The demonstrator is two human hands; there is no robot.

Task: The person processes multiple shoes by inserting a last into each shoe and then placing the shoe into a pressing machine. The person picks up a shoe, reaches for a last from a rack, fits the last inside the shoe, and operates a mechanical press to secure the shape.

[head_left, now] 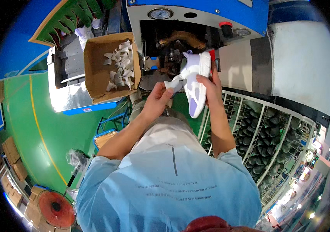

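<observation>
My right hand (211,89) grips a white and lilac sneaker (195,83) by its side, its toe end tilted down toward me. At the shoe's left edge, my left hand (158,99) pinches a small white curved piece (170,84) between thumb and fingers. A grey part lies between that piece and the shoe; how it is joined to either I cannot tell. Left of my hands, a cardboard box (92,69) holds several similar white curved pieces (123,62).
Ahead stands a blue and grey machine (195,11) with a gauge (160,14), a red button (225,24) and a dark recess. On the right is a wire rack (246,127) of dark shoe-shaped forms. A blue stool (105,137) and a fan (56,208) stand at left.
</observation>
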